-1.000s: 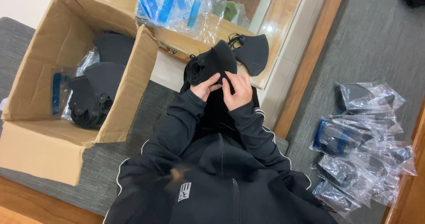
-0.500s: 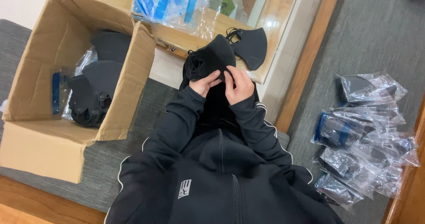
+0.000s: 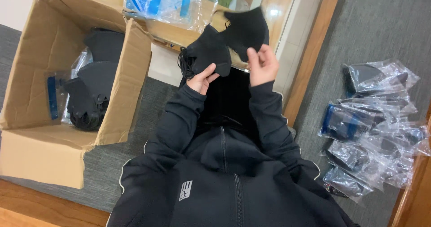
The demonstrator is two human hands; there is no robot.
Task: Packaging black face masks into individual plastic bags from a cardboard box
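At frame centre-top, left hand [image 3: 203,79] grips a stack of black face masks [image 3: 207,52]; right hand [image 3: 262,65] pinches one black mask [image 3: 247,29].

An open cardboard box [image 3: 54,119] of black masks sits on the grey carpet [image 3: 372,25] at left, clear blue-striped bags [image 3: 166,2] lie at the far side, and a heap of bagged masks [image 3: 372,123] lies at right.

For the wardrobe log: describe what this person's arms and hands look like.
Both arms are in long black sleeves of a zip-up jacket with thin white piping and a small pale chest mark. The left hand and right hand are bare: no gloves, rings or watch visible.
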